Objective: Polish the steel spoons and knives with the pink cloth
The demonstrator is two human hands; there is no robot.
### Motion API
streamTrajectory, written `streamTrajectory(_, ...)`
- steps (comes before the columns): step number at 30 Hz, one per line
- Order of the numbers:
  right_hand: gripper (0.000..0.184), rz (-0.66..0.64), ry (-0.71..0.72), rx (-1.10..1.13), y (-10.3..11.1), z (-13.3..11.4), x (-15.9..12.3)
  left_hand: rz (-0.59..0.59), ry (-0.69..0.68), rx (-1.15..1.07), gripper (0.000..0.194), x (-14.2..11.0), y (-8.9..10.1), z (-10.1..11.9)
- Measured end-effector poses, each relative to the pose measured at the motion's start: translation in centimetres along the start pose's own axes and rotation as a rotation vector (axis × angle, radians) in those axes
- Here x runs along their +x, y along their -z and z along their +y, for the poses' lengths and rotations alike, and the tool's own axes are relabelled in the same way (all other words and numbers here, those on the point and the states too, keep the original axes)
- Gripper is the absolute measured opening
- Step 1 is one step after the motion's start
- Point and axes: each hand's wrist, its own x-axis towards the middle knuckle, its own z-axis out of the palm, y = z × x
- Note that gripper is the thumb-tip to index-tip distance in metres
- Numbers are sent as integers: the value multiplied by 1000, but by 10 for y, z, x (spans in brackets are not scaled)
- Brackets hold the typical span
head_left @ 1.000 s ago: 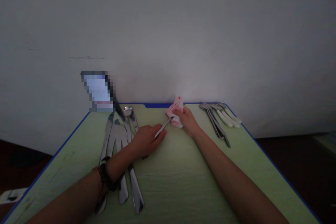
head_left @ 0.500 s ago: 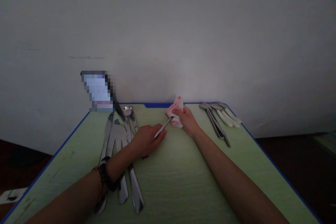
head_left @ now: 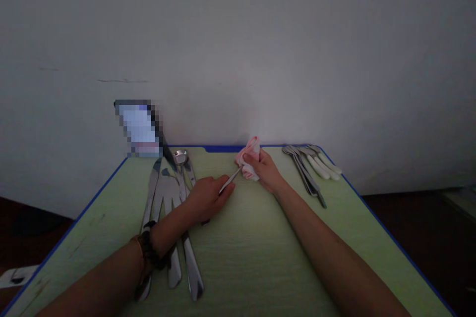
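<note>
My left hand (head_left: 212, 197) is closed around the handle of a slim metal piece of cutlery (head_left: 231, 180), which slants up and to the right. The far end of it disappears into a pink-and-white cloth (head_left: 251, 152), so its kind is hidden. That folded cloth is pinched in my right hand (head_left: 265, 168), thumb on top, wrapped around the hidden end. Under and beside my left forearm lie large metal utensils, among them a broad fork-like one (head_left: 166, 189) and a long-handled piece (head_left: 193, 271).
A blurred-out phone (head_left: 138, 126) leans at the back left. A small round metal cup-shaped tool (head_left: 181, 157) lies near it. On the right sit a stack of metal spoons (head_left: 303, 173) and several white-handled utensils (head_left: 319, 166). The green table (head_left: 256, 262) has a blue edge against the wall.
My right thumb has shifted slightly left on the cloth. Both hands otherwise keep nearly the same place and grip, and the utensils on the table have not moved.
</note>
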Motion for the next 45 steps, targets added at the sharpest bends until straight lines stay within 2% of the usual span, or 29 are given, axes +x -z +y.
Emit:
streamTrajectory(5, 33, -17, -12, 16, -5, -4, -2, 24, -44, 22, 38, -1, 0, 1)
streamTrajectory(10, 40, 10, -5, -83, -9, -6, -4, 29, -99, 11, 38, -2, -1, 1)
streamTrajectory(15, 36, -28, -5, -126, -5, -6, -4, 33, -99, -3, 35, -1, -4, -1)
streamTrajectory(20, 22, -160, -62, 42, 1, -8, -5, 40, -72, -180, 36, 0, -3, -4)
streamTrajectory(22, 22, -170, -85, 133, 3, -9, -5, 47, -66, -201, 36, -1, -3, -4)
streamTrajectory(26, 27, -94, -87, 189, 2, -7, -4, 51, -56, -187, 35, 0, -5, -4)
streamTrajectory(30, 26, -77, 1, 103, -2, -4, -3, 54, -67, -250, 32, -1, -4, -5)
streamTrajectory(37, 34, 133, 68, 33, -10, 1, -4, -28, -242, -463, 30, -5, 5, -5)
streamTrajectory(45, 41, 285, -6, 240, -33, -2, -6, -32, -249, -318, 34, -1, 2, -3)
